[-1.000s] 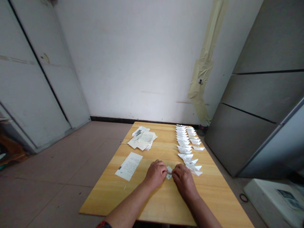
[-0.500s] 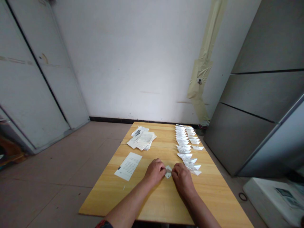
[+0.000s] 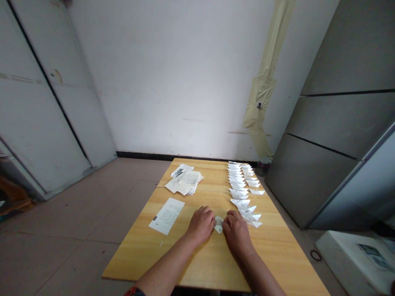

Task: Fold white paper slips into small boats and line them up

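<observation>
A small folded white paper (image 3: 219,224) lies on the wooden table (image 3: 148,255), pinched between my two hands. My left hand (image 3: 202,225) grips its left side, and my right hand (image 3: 237,233) grips its right side. Just to the right stand rows of folded white paper boats (image 3: 239,185). The nearest boats are close to my right hand. A printed sheet (image 3: 166,216) lies flat to the left of my left hand.
A loose pile of printed papers (image 3: 185,181) sits near the table's far end. Grey metal cabinet panels (image 3: 327,139) stand to the right, and a white box (image 3: 352,263) sits on the tiled floor at lower right. A wall lies behind the table.
My hands have drawn slightly apart, and more of the folded paper shows between them. The camera view has shifted slightly. The boats and sheets have not moved.
</observation>
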`<state>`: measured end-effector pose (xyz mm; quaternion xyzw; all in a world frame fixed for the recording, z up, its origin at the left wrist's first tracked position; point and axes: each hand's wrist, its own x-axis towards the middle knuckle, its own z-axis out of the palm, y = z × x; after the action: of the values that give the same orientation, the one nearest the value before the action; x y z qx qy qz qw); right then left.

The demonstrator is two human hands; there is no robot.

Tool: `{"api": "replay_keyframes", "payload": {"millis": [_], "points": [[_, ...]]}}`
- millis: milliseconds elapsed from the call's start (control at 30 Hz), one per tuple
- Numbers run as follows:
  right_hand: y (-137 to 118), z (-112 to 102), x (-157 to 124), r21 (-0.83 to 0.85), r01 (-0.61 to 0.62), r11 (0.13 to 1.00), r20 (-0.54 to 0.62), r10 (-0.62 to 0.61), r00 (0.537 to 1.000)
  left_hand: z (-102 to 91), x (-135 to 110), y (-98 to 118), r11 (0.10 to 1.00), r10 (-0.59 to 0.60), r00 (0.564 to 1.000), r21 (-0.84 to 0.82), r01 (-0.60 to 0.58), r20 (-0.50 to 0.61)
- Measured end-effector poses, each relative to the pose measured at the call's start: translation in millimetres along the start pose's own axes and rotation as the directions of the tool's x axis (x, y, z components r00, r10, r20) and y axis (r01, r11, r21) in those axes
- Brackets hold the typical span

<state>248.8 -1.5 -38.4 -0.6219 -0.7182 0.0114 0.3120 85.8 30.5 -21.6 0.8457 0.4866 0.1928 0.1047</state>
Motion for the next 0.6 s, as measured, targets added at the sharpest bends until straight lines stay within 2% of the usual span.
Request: {"api": "replay_keyframes", "payload": {"millis": [267,600], "points": [[3.4,2.0,1.1,-0.055,0.032,0.998,-0.012,-0.032,0.999,-3.4,-4.6,3.9,0.996,-0.007,1.0,0.089,0.007,0.003],[-3.5,7.0,-0.8,-0.105,-0.04,0.994,-0.055,0.034,0.998,-2.3,-4.0,6.5,0.988,-0.01,1.0,0.154,0.012,-0.017]]}}
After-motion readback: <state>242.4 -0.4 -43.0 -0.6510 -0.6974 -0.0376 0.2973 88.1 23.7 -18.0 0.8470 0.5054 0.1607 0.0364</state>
